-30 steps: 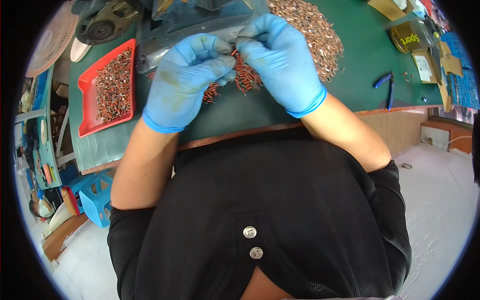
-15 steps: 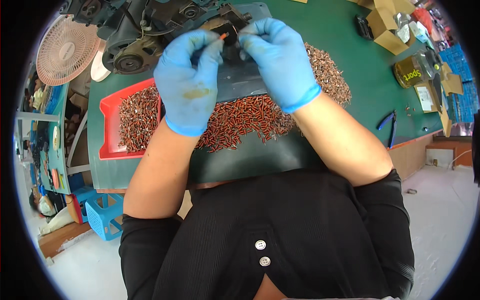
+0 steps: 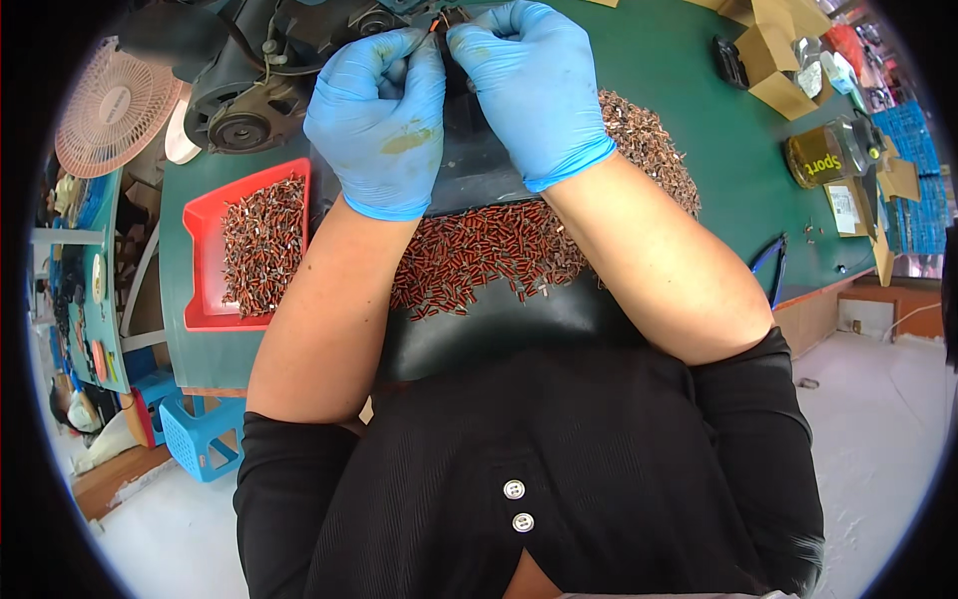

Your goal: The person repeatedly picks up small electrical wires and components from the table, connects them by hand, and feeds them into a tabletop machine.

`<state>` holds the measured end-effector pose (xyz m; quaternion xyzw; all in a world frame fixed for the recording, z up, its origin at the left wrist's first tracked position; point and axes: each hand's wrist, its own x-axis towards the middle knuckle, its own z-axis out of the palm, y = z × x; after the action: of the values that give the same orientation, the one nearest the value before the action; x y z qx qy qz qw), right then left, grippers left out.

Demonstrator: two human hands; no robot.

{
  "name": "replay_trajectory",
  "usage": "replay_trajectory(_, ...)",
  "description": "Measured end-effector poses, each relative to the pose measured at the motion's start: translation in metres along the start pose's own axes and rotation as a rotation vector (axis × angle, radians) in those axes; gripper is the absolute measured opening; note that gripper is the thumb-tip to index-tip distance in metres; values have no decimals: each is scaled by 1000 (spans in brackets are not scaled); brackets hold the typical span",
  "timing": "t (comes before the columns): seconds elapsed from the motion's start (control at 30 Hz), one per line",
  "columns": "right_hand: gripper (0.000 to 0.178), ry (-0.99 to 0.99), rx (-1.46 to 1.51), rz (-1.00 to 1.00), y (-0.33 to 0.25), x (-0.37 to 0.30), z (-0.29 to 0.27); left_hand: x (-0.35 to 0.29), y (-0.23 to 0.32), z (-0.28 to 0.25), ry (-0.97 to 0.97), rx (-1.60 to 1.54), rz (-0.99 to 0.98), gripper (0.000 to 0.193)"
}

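Note:
Both my hands wear blue gloves and work close together at the black machine (image 3: 244, 115) at the far edge. My left hand (image 3: 379, 130), its glove stained brownish, pinches a small orange part (image 3: 434, 27) between thumb and fingertip. Right beside it, my right hand (image 3: 534, 95) has its thumb and fingers pressed together; whatever they hold is too small and hidden to make out. Below my wrists lies a heap of small red-brown cylindrical pieces (image 3: 479, 255) with metallic ends. A paler heap of similar pieces (image 3: 654, 155) spreads beyond my right wrist.
A red tray (image 3: 195, 275) of small pieces sits left on the green table (image 3: 689, 60). Blue-handled cutters (image 3: 773, 262) lie by the right edge. Farther right are a jug-like bottle (image 3: 823, 155) and open cardboard boxes (image 3: 783, 65). A fan (image 3: 118, 105) stands far left, a blue stool (image 3: 205, 434) below.
Both hands have moved farther away, up to the machine, and their fingertips are closer together. The view has shifted slightly. The small orange part stays pinched in my left hand.

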<state>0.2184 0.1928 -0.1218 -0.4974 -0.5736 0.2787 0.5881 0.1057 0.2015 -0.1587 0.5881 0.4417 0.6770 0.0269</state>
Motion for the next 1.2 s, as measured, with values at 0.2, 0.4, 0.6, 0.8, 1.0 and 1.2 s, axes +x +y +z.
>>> replay_trajectory(0.2,15,23,-11,-9,6,0,-3,-5,1,8,15,-62,-14,9)
replay_trajectory(0.4,15,25,2,-24,6,3,-2,-3,-5,11,32,0,3,10)
replay_trajectory(0.6,15,15,2,-2,2,5,-6,-3,-5,14,29,137,105,12)
replay_trajectory(0.8,15,-12,36,-11,18,8,-5,-3,-7,18,36,141,123,10)
replay_trajectory(1.0,15,-228,-53,-75,11,-22,-19,2,24,-31,-68,-76,-217,7)
replay_trajectory(1.2,21,-550,-909,-189,-39,-95,-105,16,46,-179,-147,319,-130,7)
